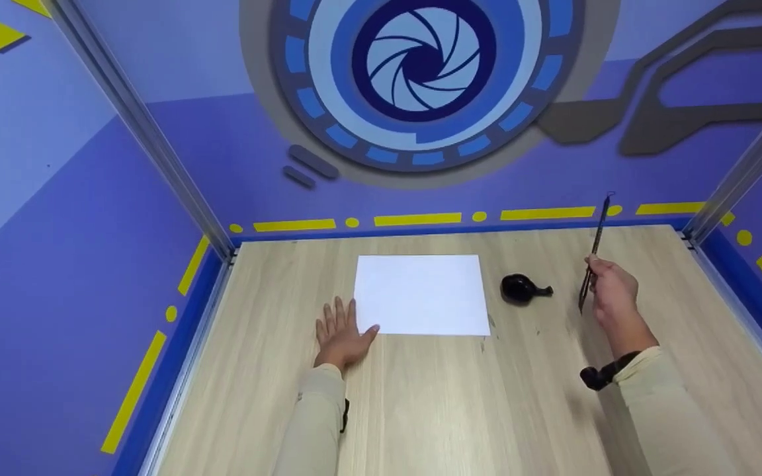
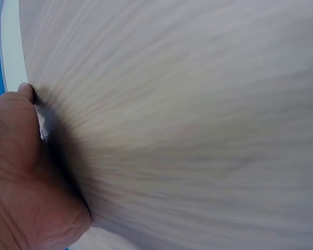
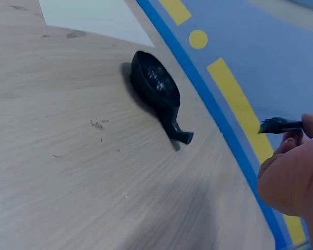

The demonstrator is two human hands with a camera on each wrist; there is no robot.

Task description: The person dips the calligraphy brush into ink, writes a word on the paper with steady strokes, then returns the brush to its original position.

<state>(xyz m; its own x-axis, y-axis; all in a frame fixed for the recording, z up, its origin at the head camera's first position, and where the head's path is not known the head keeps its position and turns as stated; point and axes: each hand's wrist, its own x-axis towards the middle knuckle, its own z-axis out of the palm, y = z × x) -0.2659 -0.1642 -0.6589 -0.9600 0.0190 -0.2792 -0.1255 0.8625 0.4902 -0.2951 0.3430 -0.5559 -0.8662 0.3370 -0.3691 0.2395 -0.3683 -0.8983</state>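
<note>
Roughly upright brush, bristles downward.

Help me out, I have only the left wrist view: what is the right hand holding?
Observer: The right hand holds a brush.
Operator: Is there anything between that hand and the paper?
Observer: Yes, in the head view a black dish with a short handle sits between that hand and the paper.
Operator: Is the brush in the dish?
Observer: No, the right wrist view shows the brush well apart from it.
</note>
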